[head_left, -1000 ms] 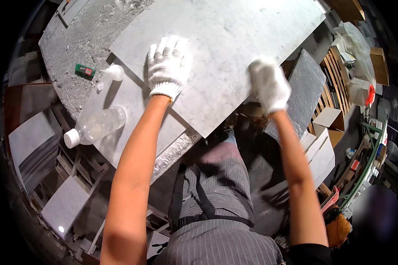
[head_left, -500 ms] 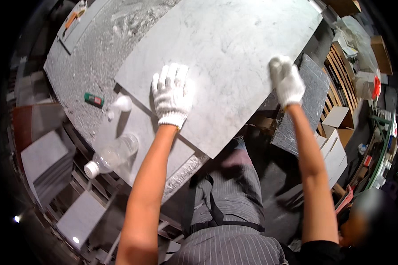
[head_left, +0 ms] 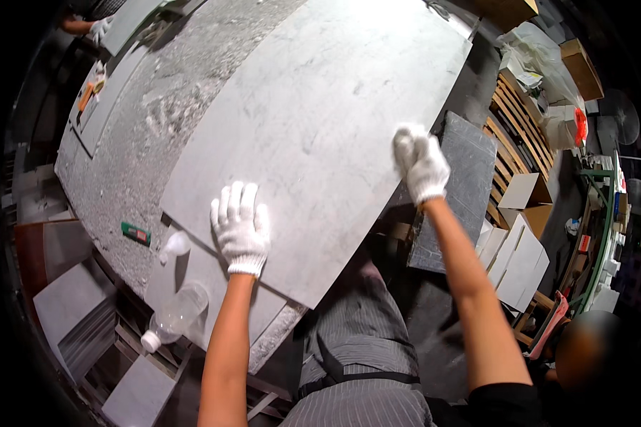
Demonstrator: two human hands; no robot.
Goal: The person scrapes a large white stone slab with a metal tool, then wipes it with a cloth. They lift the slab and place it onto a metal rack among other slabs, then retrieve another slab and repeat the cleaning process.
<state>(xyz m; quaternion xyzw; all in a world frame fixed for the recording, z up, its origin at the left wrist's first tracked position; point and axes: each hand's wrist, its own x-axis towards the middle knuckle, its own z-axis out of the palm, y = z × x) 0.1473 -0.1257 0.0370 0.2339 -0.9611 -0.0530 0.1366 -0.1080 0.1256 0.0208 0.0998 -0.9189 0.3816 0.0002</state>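
Note:
A large pale marble slab with faint grey veins lies across the table before me. On its near left part my left hand, in a white knit glove, rests flat with fingers stretched out. At the slab's right edge is my right hand, gloved alike. Its fingers are bunched and curled together against the edge, with a greyish patch at the tips; whatever they hold is hidden. Left of my left forearm, a clear plastic bottle with a white cap lies on a smaller pale slab partly under the big one.
A green-and-red tool and a small white bottle lie on the dusty tabletop. To the right are a dark stone slab, wooden pallet slats and cartons. Another person's gloved hand is at far left.
The view has shifted, so slab and hands sit lower and further left. Both hands keep about the same places on the slab. Another person's gloved hand has come into view at upper left.

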